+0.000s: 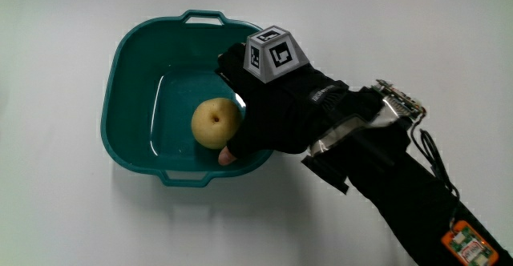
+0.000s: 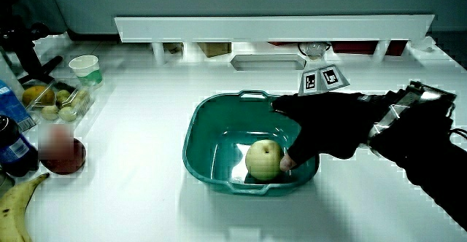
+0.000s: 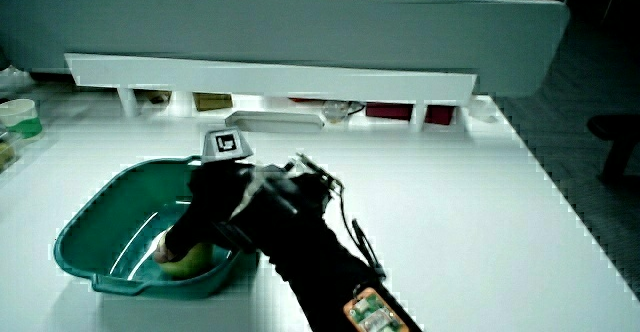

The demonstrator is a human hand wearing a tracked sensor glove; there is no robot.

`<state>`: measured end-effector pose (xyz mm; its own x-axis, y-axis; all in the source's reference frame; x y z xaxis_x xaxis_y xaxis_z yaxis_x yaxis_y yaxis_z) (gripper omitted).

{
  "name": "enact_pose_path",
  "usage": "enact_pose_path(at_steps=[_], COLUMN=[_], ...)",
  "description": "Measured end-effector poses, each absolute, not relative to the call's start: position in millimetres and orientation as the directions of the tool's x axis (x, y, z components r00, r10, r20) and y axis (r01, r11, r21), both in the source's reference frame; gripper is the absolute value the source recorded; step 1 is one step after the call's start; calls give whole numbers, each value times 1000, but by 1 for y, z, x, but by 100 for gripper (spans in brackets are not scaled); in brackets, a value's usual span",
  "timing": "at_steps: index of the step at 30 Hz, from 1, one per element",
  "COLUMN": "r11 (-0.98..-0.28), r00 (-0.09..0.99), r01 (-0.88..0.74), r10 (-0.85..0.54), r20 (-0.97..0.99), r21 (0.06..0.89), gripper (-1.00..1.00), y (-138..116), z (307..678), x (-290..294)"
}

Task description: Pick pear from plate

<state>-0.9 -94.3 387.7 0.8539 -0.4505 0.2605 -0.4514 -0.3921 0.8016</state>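
One pear (image 1: pixel 215 122) sits inside the teal basin (image 1: pixel 128 74), on its floor, stem dimple up. Hand (image 1: pixel 276 110) reaches over the basin rim beside the pear; thumb tip (image 1: pixel 227 157) touches the pear's side nearest the person, fingers curved down around it, pear not lifted. In a side view the hand (image 3: pixel 205 217) hides most of the pear (image 3: pixel 188 262). Banana (image 2: pixel 14 205) and paper cup (image 2: pixel 85 68) lie well apart from the basin.
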Motion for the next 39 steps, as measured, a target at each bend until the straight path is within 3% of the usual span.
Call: enact_pose_path(at_steps=[16,27,30,39], r11=[-390,-368,-392,-438], r00=[869,858,866,860], r01=[-399,-413,-395,-439], r10=[-448,-463,-460,-457], r20=[207,221,195,226], r21=[830,833,830,785], gripper=[0,0,0,32], y=[-88,-82,-82,-84], z=[426,432,433,429], x=[-18,-23,-22,-22])
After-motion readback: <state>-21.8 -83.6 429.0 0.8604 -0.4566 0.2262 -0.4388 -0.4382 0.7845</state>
